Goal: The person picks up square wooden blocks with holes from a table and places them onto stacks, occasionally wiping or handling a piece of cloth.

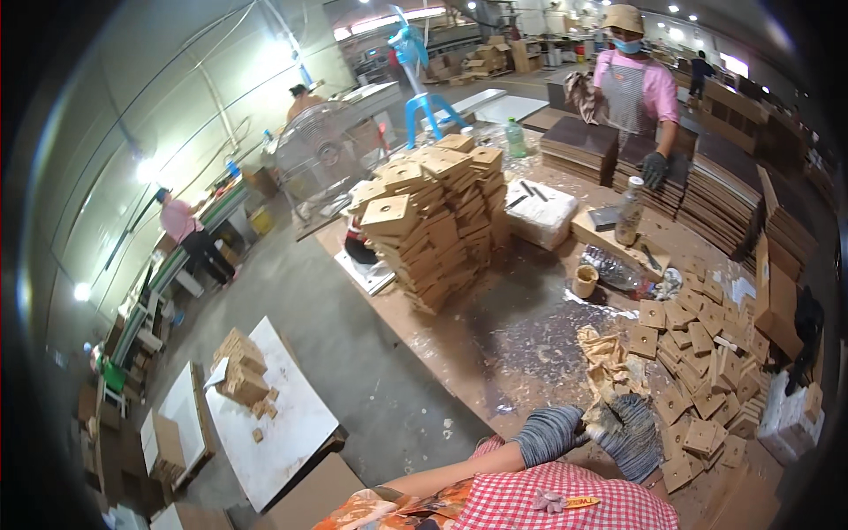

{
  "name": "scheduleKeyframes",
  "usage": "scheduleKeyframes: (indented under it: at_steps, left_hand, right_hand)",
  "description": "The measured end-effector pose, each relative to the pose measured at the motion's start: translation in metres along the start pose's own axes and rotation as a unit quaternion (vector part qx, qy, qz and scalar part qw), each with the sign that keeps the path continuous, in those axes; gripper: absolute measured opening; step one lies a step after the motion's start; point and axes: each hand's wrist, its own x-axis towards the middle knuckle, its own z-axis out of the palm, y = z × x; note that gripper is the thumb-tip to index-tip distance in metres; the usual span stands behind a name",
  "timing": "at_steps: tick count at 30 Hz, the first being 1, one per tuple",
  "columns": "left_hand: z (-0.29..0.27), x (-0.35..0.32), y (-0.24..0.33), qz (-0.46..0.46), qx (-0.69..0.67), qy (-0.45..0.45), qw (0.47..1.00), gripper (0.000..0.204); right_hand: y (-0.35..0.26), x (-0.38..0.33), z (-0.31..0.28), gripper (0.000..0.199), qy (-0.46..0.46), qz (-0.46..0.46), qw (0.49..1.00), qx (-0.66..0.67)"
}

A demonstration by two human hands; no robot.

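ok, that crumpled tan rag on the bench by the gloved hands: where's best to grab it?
Probably pinch the rag at its raised, bunched folds near the lower end, coming from above on the person's side. It lies loose and limp on the worktable, so there's no rigid edge. The right hand is nearest; the square wood pieces crowd its right side.

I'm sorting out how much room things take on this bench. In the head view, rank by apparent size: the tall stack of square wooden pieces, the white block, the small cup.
1. Tall stack of square wooden pieces, largest.
2. White block.
3. Small cup, smallest.
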Motion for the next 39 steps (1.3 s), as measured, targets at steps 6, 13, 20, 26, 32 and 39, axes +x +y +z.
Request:
scheduleKeyframes:
  at_steps: [6,13,20,26,32,39]
  left_hand:
    - [0.007,-0.017,-0.015,0.013,0.005,0.081,0.997,0.038]
    - [0.004,-0.039,-0.017,-0.026,-0.040,0.082,0.996,0.037]
    - [0.003,-0.063,-0.022,-0.066,-0.033,0.098,0.992,0.039]
    - [0.000,-0.088,-0.034,-0.142,-0.145,0.146,0.968,0.044]
    - [0.016,-0.105,-0.049,-0.185,-0.287,0.254,0.905,0.052]
    - [0.035,-0.118,-0.065,-0.159,-0.367,0.386,0.831,0.055]
  right_hand:
    - [0.000,-0.003,0.020,0.040,-0.006,-0.134,0.990,-0.036]
    - [0.002,-0.002,0.031,0.042,-0.027,-0.052,0.994,0.093]
    - [0.021,0.005,0.045,0.047,-0.027,0.019,0.985,0.168]
    - [0.021,0.013,0.071,0.054,-0.043,-0.051,0.972,0.224]
    - [0.016,0.011,0.102,0.057,-0.076,-0.042,0.946,0.312]
    - [-0.004,0.012,0.122,0.056,-0.113,-0.044,0.926,0.358]
